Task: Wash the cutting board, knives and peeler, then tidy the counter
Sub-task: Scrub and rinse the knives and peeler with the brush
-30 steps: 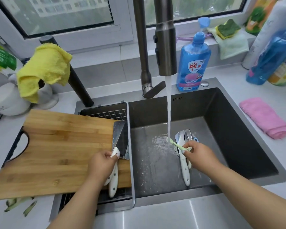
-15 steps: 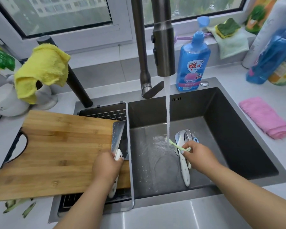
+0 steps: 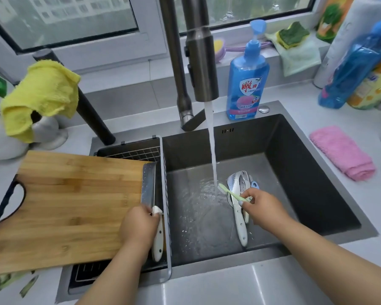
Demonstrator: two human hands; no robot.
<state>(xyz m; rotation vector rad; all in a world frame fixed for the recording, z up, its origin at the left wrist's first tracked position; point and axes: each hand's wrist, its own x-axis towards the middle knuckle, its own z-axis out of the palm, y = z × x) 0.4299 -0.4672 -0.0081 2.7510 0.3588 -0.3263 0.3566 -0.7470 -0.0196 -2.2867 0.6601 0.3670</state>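
Blue soap bottle (image 3: 246,84), red-and-white label, characters unreadable, behind sink (image 3: 317,183).

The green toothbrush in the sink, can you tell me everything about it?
The toothbrush is thin, pale green and looks like plastic, with a whitish bristle head at its far end. The right hand pinches its handle, holding it at a slant. Its bristle head is right under the running water from the tap, low over the wet sink floor. It crosses just above the white-handled knives lying there; whether it touches them I cannot tell.
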